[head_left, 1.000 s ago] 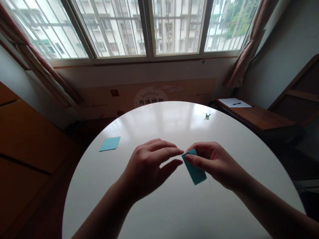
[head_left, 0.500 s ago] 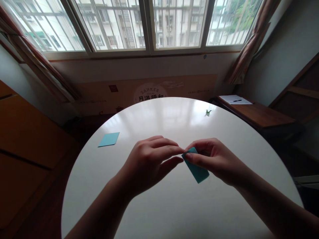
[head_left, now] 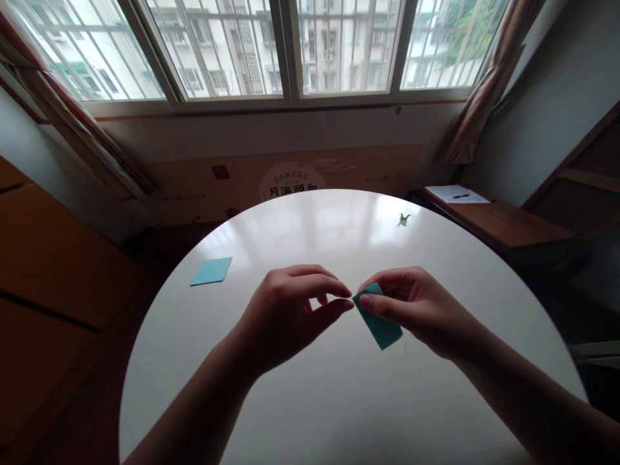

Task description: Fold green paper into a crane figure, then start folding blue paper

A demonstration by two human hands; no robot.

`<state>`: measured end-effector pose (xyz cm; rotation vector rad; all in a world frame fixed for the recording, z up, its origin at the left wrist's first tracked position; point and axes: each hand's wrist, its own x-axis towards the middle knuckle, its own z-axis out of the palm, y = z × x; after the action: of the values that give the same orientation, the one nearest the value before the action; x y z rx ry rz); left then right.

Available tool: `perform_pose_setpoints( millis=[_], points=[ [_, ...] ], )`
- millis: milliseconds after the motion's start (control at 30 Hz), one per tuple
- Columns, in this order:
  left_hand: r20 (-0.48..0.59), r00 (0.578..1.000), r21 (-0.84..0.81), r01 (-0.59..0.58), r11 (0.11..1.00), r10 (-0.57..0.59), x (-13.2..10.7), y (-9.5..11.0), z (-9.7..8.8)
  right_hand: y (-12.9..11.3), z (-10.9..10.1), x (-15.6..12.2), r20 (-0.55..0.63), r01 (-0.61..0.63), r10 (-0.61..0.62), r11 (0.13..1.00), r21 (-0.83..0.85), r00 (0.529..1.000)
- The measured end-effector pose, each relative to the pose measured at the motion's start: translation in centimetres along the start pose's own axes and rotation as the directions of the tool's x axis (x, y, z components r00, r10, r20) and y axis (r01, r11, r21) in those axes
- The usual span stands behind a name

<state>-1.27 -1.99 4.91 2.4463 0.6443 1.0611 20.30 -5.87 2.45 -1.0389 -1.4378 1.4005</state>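
My right hand [head_left: 404, 297] grips a folded teal sheet of paper [head_left: 385, 328], thumb on its near face and fingers behind. The folded paper is a narrow rectangle, tilted and held above the white table. At its upper left corner, the thumb and index fingertips of my left hand [head_left: 295, 316] come together in a pinch; the other fingers are curled. A flat, lighter blue square of paper [head_left: 212, 271] lies on the table to the left.
The round white table [head_left: 300, 413] spreads out before me. A small green folded figure [head_left: 404, 220] stands near its far right edge. Beyond that, a wooden side table [head_left: 527, 223] carries a white sheet and a pen [head_left: 460, 196]. A printed box panel [head_left: 194, 184] stands under the window.
My left index finger has bent and the thumb and index tips have drawn together at the paper's corner. The folded paper has shifted slightly up in my right hand's grip.
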Motion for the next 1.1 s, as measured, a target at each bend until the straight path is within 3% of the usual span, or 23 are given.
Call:
perform_pose_setpoints(
  millis=[167, 300, 433, 800, 1100],
  points=[
    [0.051, 0.987, -0.18, 0.158, 0.971, -0.151, 0.1, -0.2, 0.4, -0.4, 0.3, -0.2, -0.055, 0.042, -0.043, 0.999, -0.021, 0.998],
    [0.105, 0.941, -0.302, 0.337, 0.892, -0.32, 0.3, -0.1, 0.6, -0.6, 0.5, -0.3, -0.068, 0.074, -0.077, 0.996, -0.05, 0.995],
    [0.183, 0.901, -0.419, 0.433, 0.798, -0.393, 0.4, 0.0, 0.8, -0.5, 0.6, -0.4, -0.077, 0.081, -0.086, 0.994, -0.067, 0.993],
    [0.222, 0.865, -0.514, 0.495, 0.7, -0.449, 0.4, -0.3, 1.3, -0.5, 0.8, -0.2, -0.067, 0.086, -0.088, 0.996, -0.036, 0.994],
    [0.193, 0.865, -0.512, 0.492, 0.705, -0.463, 0.3, -0.8, 0.8, -0.2, 0.5, -0.2, -0.063, 0.069, -0.07, 0.997, -0.018, 0.996]
  ],
)
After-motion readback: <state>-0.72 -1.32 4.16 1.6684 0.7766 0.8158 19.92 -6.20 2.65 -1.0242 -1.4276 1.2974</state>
